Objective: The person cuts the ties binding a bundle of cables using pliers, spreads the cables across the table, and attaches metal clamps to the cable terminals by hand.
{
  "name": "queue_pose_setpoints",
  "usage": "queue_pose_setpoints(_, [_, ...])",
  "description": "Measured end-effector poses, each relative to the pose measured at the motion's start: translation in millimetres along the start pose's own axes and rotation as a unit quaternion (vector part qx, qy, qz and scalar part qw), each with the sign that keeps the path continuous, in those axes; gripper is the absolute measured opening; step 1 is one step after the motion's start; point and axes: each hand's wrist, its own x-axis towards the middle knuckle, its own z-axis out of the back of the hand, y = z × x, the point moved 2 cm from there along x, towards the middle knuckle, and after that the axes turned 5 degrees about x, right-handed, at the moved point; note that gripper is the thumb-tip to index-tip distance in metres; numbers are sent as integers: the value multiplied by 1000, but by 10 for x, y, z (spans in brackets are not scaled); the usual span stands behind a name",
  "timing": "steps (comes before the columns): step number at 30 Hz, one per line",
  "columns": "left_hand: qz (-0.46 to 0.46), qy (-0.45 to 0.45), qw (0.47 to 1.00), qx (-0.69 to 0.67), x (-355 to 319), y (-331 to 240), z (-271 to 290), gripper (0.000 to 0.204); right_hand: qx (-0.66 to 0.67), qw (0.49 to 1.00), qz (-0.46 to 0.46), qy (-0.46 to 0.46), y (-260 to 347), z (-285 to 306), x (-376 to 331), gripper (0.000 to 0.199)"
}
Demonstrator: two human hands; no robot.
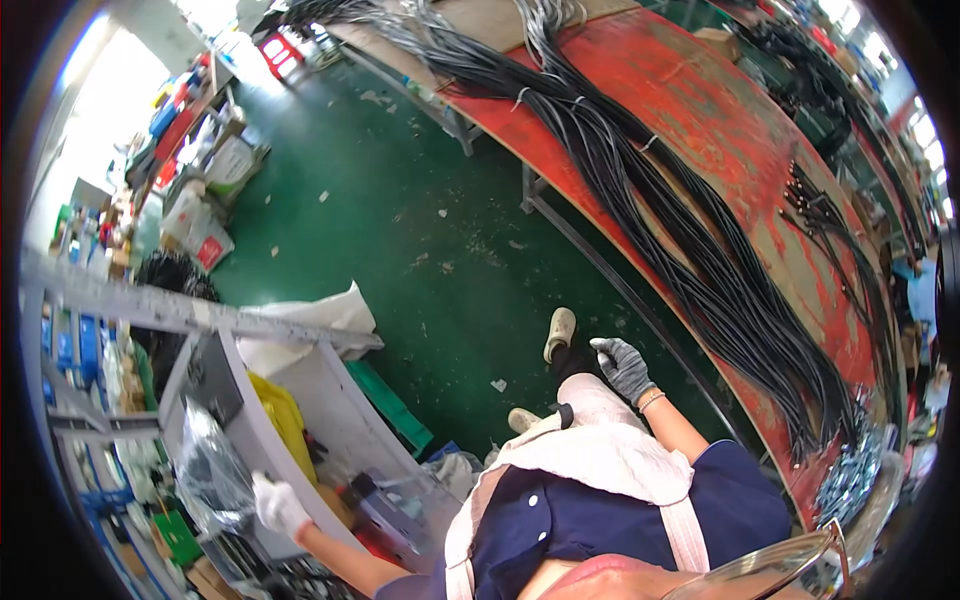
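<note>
Cables: far ends cut off, top edge. Left hand: contact with bag unclear. Glasses: cropped, lower edge.

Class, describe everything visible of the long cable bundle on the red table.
The cable bundle is many long, thin, rubbery-looking strands, mostly black with some grey and a soft sheen. It lies stretched along the worn red table, gathered in places by pale ties. Toward the top of the picture it parts into two branches; its lower end fans out, close to a shiny silvery heap. The right hand, gloved in grey, is apart from it.
</note>
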Motion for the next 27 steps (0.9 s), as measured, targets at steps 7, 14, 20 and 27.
queue_pose_setpoints(7, [-160, -115, 968, -156, -885, -2101, 599, 22, 75, 993, -2, 88, 277, -105, 1481, 41])
queue_pose_setpoints(14, [-569, -39, 790, -224, -978, -4941, 1000, 18, -98, 976, 143, 131, 454, -310, 3213, 50])
queue_pose_setpoints(20, [-786, -119, 583, -170, -766, -6616, 1543, 12, 115, 951, -66, 278, -472, 84, 3663, 53])
queue_pose_setpoints(27, [-923, -84, 257, -275, -936, -8398, 1886, 27, 607, 789, -81, -48, -710, 780, 4314, 70])
